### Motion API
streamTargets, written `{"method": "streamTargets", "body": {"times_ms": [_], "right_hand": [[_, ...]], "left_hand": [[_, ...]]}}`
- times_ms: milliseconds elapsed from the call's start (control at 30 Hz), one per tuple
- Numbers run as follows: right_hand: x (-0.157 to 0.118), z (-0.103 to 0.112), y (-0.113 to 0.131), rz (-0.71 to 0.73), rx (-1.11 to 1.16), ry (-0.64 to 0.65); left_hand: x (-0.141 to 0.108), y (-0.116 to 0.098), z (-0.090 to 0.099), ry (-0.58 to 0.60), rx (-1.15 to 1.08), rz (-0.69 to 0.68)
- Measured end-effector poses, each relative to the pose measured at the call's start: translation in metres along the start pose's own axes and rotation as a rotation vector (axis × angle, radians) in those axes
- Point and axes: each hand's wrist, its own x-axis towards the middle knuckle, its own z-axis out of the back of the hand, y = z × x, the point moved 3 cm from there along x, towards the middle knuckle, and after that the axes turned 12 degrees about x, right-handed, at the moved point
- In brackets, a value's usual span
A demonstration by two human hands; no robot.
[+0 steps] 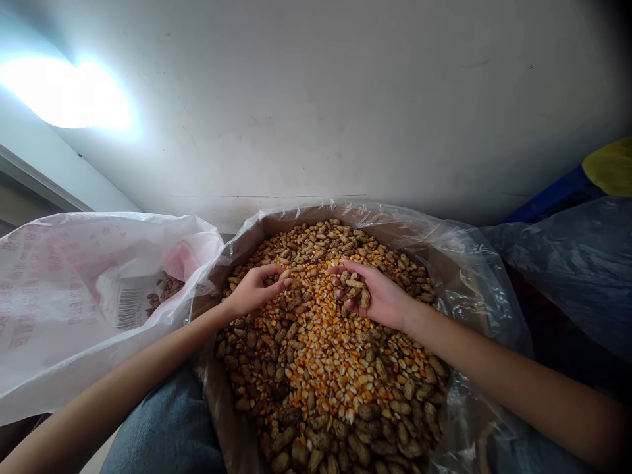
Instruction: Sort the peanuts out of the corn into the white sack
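A large sack lined with clear plastic holds corn kernels mixed with unshelled peanuts. Over its left middle, my left hand pinches a peanut between thumb and fingers. My right hand is turned palm up, fingers curled round several peanuts, just above the corn at the right. The hands are apart, with yellow corn showing between them.
To the left lies an open white bag with red print and some peanuts inside. A pale wall rises behind. Dark plastic, a blue object and a yellow one are at the right. A jeans-clad leg is below.
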Motion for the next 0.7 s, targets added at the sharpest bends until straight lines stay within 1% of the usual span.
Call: {"method": "streamTargets", "body": {"times_ms": [100,167,233,300,400,467,600,633,700], "right_hand": [[-0.001,-0.001,0.0,-0.004,-0.001,0.004],[-0.002,-0.002,0.0,-0.004,-0.003,-0.001],[-0.003,-0.004,0.0,-0.004,-0.003,-0.016],[-0.003,-0.004,0.001,-0.003,-0.001,-0.027],[-0.003,-0.004,0.001,-0.001,-0.002,-0.026],[-0.002,-0.003,0.0,0.001,-0.003,-0.029],[0.0,-0.002,0.0,0.014,-0.016,-0.023],[0.0,-0.002,0.0,0.018,-0.021,-0.022],[0.0,-0.001,0.0,0.018,-0.029,-0.027]], "left_hand": [[-0.002,-0.001,0.004,-0.099,0.34,-0.161],[-0.005,-0.001,0.005,-0.14,0.538,-0.274],[-0.008,-0.002,0.006,-0.163,0.703,-0.383],[-0.011,-0.004,0.007,-0.185,0.81,-0.464],[-0.014,-0.009,0.011,-0.249,0.838,-0.497],[-0.014,-0.012,0.013,-0.279,0.789,-0.461],[-0.013,-0.015,0.016,-0.263,0.653,-0.335],[-0.013,-0.015,0.016,-0.26,0.638,-0.322],[-0.014,-0.015,0.016,-0.266,0.644,-0.34]]}}
